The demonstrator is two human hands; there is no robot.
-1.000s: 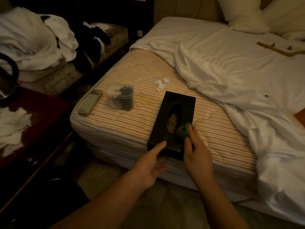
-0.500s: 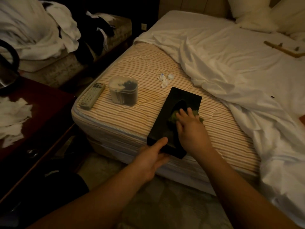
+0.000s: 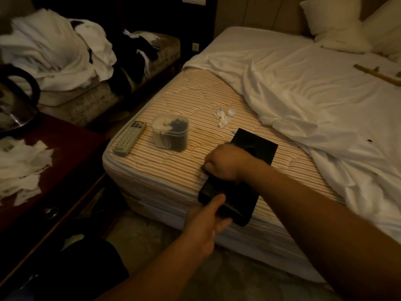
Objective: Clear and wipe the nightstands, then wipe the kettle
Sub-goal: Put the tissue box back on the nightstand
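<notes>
Right grip is fisted on a green cloth, mostly hidden; my left grip pinches the near end of the black tissue box on the mattress corner. I judge the box rigid, light, smooth; brace its end walls.

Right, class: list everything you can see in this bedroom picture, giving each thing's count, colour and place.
Black box: one, black, near mattress corner.
Remote control: one, pale grey, mattress's left edge.
Clear container: one, transparent, right of the remote.
Crumpled scraps: a few, white, mid-mattress.
Sheet: one, white, pulled back on bed.
Pillows: at least two, white, bed head.
Kettle: one, dark-handled, nightstand, far left.
Tissues: pile, white, on nightstand.
Left hand: steadies box's near end.
Right hand: fisted on something small, over the box.
</notes>
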